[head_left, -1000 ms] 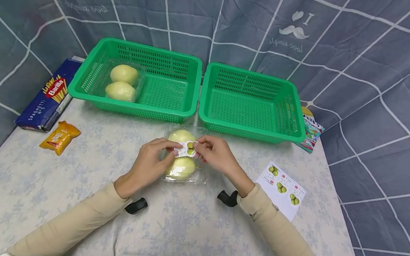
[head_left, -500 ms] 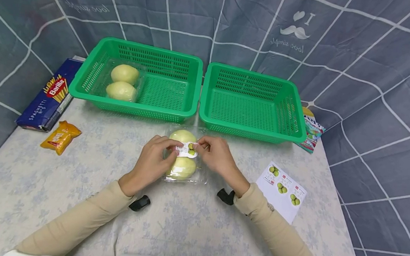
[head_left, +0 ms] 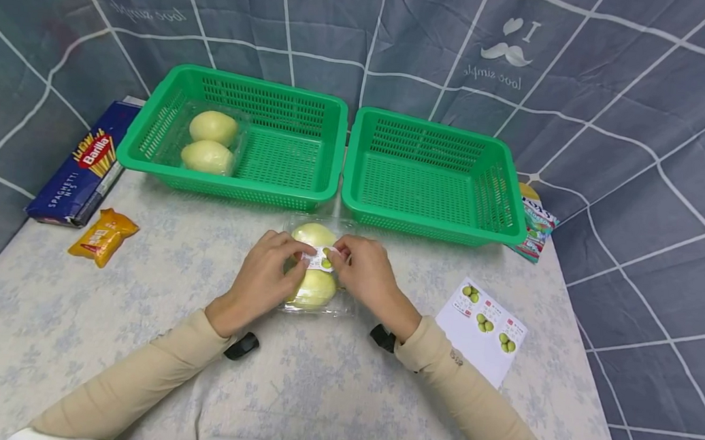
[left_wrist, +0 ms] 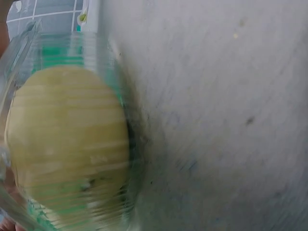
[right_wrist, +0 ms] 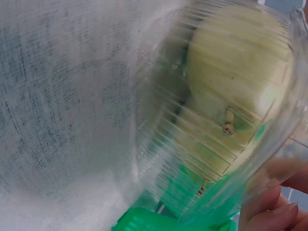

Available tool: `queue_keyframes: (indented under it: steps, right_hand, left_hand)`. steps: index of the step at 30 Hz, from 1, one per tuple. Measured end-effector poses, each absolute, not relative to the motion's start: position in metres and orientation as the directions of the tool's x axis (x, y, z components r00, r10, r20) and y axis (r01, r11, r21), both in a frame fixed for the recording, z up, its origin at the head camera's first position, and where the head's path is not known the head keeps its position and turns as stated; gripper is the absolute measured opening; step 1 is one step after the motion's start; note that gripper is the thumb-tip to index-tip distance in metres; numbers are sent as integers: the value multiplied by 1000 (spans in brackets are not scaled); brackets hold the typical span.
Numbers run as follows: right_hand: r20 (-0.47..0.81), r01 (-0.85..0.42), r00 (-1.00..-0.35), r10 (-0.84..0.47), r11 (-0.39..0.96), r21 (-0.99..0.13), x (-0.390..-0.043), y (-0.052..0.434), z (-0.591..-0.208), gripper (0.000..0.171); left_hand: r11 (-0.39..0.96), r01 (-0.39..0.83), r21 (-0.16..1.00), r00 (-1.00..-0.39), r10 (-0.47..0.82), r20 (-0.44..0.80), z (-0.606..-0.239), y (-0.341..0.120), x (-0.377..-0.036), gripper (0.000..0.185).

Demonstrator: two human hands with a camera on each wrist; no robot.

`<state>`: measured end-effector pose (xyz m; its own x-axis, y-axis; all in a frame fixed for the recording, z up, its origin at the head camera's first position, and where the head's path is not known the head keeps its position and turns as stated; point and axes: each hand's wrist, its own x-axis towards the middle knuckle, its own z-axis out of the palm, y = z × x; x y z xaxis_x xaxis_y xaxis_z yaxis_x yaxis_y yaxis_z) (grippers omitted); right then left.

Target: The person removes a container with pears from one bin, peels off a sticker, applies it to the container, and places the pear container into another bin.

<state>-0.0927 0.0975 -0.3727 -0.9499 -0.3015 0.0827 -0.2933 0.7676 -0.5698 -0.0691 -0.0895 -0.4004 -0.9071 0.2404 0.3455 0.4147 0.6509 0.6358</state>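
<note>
A clear plastic box (head_left: pixel 340 304) with two pale yellow-green fruits (head_left: pixel 313 289) stands mid-table. Short stems show on the fruits in the right wrist view, through the ribbed box wall (right_wrist: pixel 159 144). A white sticker label (head_left: pixel 315 260) with a green fruit picture lies across the lid, over the gap between the fruits. My left hand (head_left: pixel 265 272) pinches its left end between thumb and index finger. At its right end my right hand (head_left: pixel 368 272) pinches it, covering part of the picture. Curled fingers of my right hand (right_wrist: pixel 276 207) show beside the box in the right wrist view.
Behind stand two green baskets; the left basket (head_left: pixel 281 188) holds a similar fruit box (head_left: pixel 245 120), the right basket (head_left: pixel 416 190) nothing. A sticker sheet (head_left: pixel 479 338) lies right. Left are a spaghetti box (head_left: pixel 79 174) and an orange snack packet (head_left: pixel 104 237); colourful packets (head_left: pixel 536 229) sit far right.
The label has come down flatter on the lid. My right hand has shifted slightly left and inward, its fingers covering more of the label's right end. The left hand moved only slightly.
</note>
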Motion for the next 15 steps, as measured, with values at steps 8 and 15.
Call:
queue_keyframes:
  steps: [8, 15]
  right_hand:
    - [83, -273, -959, -271, 802, -531, -96, 102, -374, 23]
    - [-51, -69, -988, -144, 724, -686, -107, 117, -383, 30]
  left_hand:
    - [665, 385, 640, -920, 222, 323, -402, -95, -71, 16]
    - [641, 394, 659, -916, 213, 340, -405, -99, -73, 16]
